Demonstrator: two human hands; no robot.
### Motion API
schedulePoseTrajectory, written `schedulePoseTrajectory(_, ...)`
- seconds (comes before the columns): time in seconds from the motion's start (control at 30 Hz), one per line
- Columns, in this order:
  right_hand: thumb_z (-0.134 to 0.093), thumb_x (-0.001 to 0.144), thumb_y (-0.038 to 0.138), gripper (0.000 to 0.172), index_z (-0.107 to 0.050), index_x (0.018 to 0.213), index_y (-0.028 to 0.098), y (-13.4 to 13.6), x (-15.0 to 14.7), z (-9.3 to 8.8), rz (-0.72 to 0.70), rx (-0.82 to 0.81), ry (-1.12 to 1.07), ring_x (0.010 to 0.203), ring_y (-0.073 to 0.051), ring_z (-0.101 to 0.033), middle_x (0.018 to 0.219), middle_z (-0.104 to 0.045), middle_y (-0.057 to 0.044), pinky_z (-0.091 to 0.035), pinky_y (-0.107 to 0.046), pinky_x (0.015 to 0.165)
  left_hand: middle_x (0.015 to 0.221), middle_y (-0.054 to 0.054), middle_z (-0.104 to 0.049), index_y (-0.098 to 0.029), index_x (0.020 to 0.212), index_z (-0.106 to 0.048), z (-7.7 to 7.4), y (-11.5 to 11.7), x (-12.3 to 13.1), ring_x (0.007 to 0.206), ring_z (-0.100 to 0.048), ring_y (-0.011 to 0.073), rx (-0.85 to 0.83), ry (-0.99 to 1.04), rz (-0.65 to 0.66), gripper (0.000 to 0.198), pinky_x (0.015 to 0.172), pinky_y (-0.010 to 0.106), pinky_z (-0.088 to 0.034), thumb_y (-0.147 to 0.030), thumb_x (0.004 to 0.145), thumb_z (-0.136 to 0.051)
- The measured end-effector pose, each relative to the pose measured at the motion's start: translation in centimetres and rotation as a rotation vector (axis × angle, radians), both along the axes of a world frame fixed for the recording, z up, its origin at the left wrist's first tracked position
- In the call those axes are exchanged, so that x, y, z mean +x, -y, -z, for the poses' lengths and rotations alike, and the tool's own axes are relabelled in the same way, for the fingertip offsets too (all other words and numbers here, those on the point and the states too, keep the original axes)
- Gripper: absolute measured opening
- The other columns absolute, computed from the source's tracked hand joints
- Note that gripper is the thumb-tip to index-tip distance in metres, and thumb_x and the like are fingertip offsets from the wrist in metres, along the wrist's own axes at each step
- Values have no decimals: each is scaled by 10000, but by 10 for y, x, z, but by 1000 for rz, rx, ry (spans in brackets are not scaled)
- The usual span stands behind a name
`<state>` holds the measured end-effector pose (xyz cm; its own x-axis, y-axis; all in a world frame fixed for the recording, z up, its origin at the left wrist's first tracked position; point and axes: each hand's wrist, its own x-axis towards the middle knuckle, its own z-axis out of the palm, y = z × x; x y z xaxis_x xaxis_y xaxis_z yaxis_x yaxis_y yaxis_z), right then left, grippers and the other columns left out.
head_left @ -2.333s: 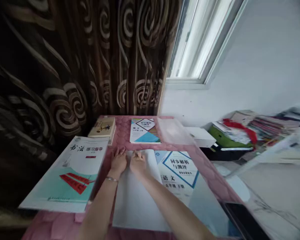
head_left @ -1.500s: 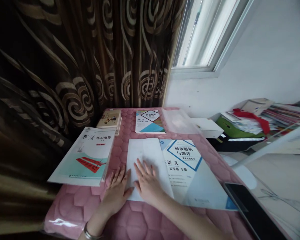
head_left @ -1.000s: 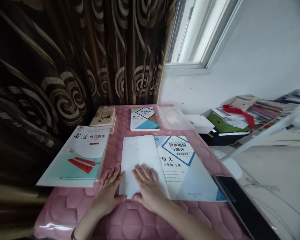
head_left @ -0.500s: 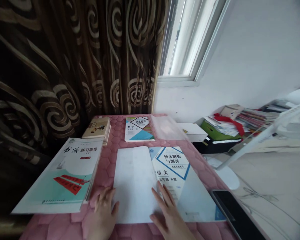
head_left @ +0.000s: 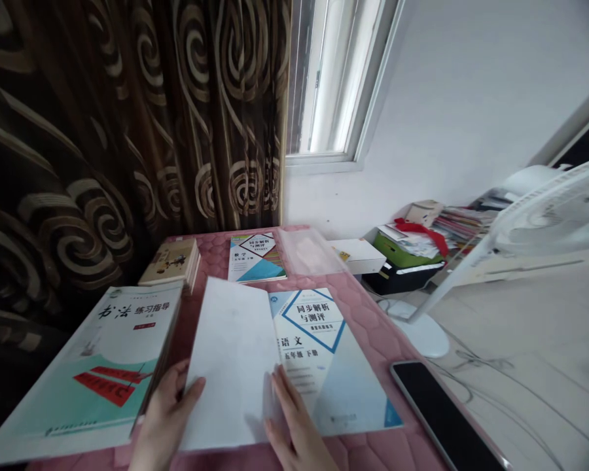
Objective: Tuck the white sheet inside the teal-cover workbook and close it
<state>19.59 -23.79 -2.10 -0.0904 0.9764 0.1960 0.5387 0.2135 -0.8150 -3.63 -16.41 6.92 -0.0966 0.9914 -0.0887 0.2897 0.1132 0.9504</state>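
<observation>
Left hand (head_left: 163,415) has the white paper (head_left: 230,353) pinched by its left edge, right hand (head_left: 297,422) isn't gripping, fingers stretched out. Paper's along the book's (head_left: 343,379) left side, over the pink table (head_left: 373,451).

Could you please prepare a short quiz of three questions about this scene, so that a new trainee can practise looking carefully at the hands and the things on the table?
1. Multiple choice. The left hand is at the edge of which thing?
A) the window frame
B) the white paper
C) the brown curtain

2. True or false. In the picture, the phone lies to the left of the white paper.

3. Fill in the missing word. The quilted table cover is ____ in colour.

Key:
1. B
2. False; the phone lies to the right of it.
3. pink
</observation>
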Motion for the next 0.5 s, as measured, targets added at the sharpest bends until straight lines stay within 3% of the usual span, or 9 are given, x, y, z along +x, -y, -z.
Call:
schedulePoseTrajectory(0.07,-443,958,374,591,-259,1512,282,-6,-14,-3,-37,-42,-98,1446,-232,-206,1593,-182,-29,-265,-396,1172,979,76,-742,-199,1131,-518,-21,4,-6,962,-690,287,-4,98,-22,675,766,345,-587,-598,627,-724)
schedulePoseTrajectory(0.23,-426,946,500,624,-313,1498,230,-21,-55,-19,-83,-214,-331,1453,-230,-188,1587,-202,-37,-200,-409,1196,1011,76,-741,-205,1188,-527,-57,8,-18,958,-689,297,11,85,-28,742,760,348,-593,-587,595,-757)
schedulePoseTrajectory(0.37,-380,928,605,693,-295,1503,230,-22,-77,-27,-61,-333,-517,1458,-207,-167,1580,-221,-16,-151,-410,1206,1069,77,-729,-207,1210,-553,-75,0,-14,1012,-671,301,60,39,30,710,826,362,-576,-561,620,-730)
schedulePoseTrajectory(0.43,-388,915,630,694,-328,1489,244,-23,-76,-26,-62,-383,-612,1458,-196,-170,1567,-259,-4,-132,-414,1207,1121,92,-712,-184,1248,-541,-81,-6,-3,1066,-648,300,92,-9,104,704,894,385,-548,-523,652,-700)
schedulePoseTrajectory(0.5,-386,898,663,690,-418,1443,241,-30,-64,-22,-45,-430,-732,1434,-215,-254,1526,-359,-27,-183,-438,1193,1195,105,-679,-160,1272,-531,-83,-12,15,1116,-622,289,139,-72,203,662,963,403,-506,-480,703,-642)
